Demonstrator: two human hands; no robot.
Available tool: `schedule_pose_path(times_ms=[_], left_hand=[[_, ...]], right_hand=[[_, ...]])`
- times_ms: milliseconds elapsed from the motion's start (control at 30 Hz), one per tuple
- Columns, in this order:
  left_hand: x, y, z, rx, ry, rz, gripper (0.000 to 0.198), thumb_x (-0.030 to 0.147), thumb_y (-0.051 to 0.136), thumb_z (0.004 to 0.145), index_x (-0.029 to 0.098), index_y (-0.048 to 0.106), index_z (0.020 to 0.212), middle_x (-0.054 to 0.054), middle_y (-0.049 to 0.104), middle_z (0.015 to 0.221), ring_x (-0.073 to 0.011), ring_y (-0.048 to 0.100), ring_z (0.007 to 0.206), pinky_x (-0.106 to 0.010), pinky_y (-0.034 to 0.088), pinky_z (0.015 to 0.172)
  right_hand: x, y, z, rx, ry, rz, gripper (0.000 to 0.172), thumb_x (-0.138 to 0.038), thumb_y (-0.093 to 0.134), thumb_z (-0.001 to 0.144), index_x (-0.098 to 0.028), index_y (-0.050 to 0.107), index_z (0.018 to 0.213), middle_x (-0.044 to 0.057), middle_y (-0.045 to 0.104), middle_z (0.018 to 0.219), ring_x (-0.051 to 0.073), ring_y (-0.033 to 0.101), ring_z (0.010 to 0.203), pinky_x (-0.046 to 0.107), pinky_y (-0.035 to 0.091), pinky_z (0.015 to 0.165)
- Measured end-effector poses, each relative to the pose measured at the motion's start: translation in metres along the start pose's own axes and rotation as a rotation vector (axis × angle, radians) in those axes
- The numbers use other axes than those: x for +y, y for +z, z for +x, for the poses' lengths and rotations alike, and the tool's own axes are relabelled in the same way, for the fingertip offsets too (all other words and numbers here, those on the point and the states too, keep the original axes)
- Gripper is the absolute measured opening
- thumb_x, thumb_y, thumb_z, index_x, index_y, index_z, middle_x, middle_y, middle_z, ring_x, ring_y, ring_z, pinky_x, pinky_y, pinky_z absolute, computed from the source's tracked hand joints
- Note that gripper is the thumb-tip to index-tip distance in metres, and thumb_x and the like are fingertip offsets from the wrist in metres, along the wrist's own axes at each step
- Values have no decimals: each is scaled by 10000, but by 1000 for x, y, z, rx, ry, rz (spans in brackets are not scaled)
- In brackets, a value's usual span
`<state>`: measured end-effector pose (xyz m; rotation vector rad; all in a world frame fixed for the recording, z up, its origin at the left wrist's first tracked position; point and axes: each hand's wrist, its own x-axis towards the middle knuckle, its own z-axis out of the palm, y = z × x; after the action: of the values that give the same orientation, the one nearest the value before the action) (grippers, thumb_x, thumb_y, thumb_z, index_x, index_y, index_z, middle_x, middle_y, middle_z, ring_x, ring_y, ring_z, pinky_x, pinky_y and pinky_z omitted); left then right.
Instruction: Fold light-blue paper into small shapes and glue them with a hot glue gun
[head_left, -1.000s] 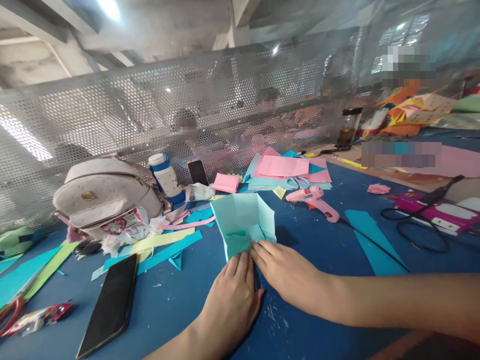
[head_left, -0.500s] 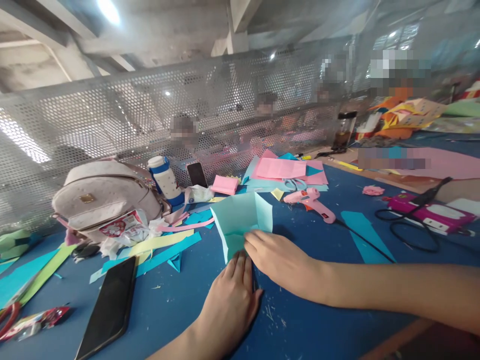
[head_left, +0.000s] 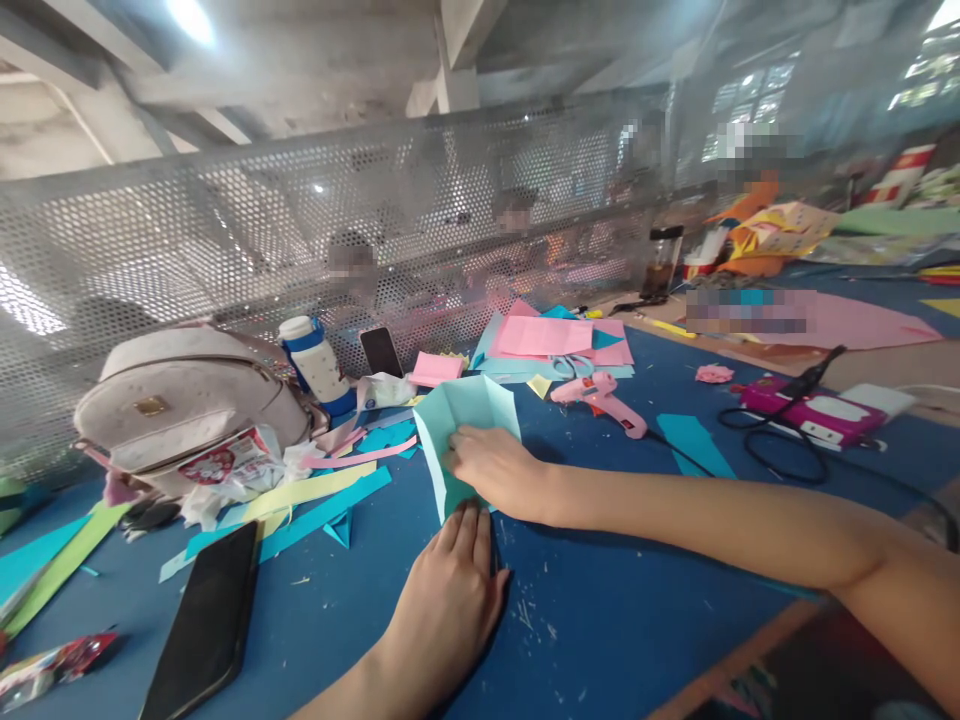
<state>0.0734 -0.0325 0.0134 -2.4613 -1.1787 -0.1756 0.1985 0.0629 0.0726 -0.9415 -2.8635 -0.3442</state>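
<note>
Since half a second ago, the right hand [head_left: 499,470] has slid up and leftward across the folded pale-blue paper [head_left: 471,402], while the left hand [head_left: 446,580] keeps its place at the near corner. Blue worktop [head_left: 592,630] fills the lower frame. At left sits a pale backpack [head_left: 191,385], and at right a purple box [head_left: 814,412] with black cable. The folded paper stands at the centre, its back and side panels raised. Lower left lies a black phone [head_left: 206,620]; a white-and-blue bottle [head_left: 319,365] leans beside the backpack. Right of the paper, apart from it, rests a pink glue gun [head_left: 604,400]. As for the hands, the left is flat, fingers straight at the paper's near corner; the right has bent fingers inside the paper, and I cannot tell whether they pinch it. Smallest is a crumpled pink scrap [head_left: 714,373], right of centre.
</note>
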Motion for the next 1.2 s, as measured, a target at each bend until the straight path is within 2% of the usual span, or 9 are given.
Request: schedule_pose_path(times_ms=[233,533,700,1000,1100,1200], left_hand=[[-1,2,-1,-20,-14,-27,478,254,471,921,-2,533,1321,-222,589,1324,-330,569,1225,-421,536,976],[-1,5,-1,-29,-15,-43,479,267,456,931,4,529,1325,-227,576,1337,-344,552,1240,-444,532,982],[-2,3,0,-53,-17,-56,477,265,467,925,4,538,1318,-232,581,1329,-348,562,1229,-441,547,960],[-1,3,-1,-32,-12,-43,470,255,461,926,0,543,1312,-224,586,1327,-344,563,1227,-439,546,960],[-1,4,-1,-24,-20,-46,470,257,458,929,-1,538,1313,-225,588,1324,-341,565,1224,-438,546,960],[-1,3,-1,-30,-25,-49,467,256,452,932,7,529,1320,-220,587,1327,-336,560,1231,-435,540,967]], right_hand=[[1,7,2,17,23,9,155,-50,548,871,-148,668,859,65,696,832,222,655,788,286,320,479],[8,17,-8,60,18,-23,231,-44,483,894,-146,588,1071,49,681,853,201,662,718,278,289,454],[9,16,-7,11,34,-58,278,-37,500,876,-147,581,1118,48,694,817,207,667,723,264,334,489],[4,5,-2,-38,79,-87,184,-16,495,861,-105,627,954,117,694,836,233,671,800,290,422,549],[1,4,-1,-30,75,-107,218,-6,454,876,-99,604,1003,139,681,914,245,666,832,300,443,551],[-2,5,-6,-18,60,-125,252,-4,426,886,-107,586,1050,151,653,1024,234,670,782,297,439,506]])
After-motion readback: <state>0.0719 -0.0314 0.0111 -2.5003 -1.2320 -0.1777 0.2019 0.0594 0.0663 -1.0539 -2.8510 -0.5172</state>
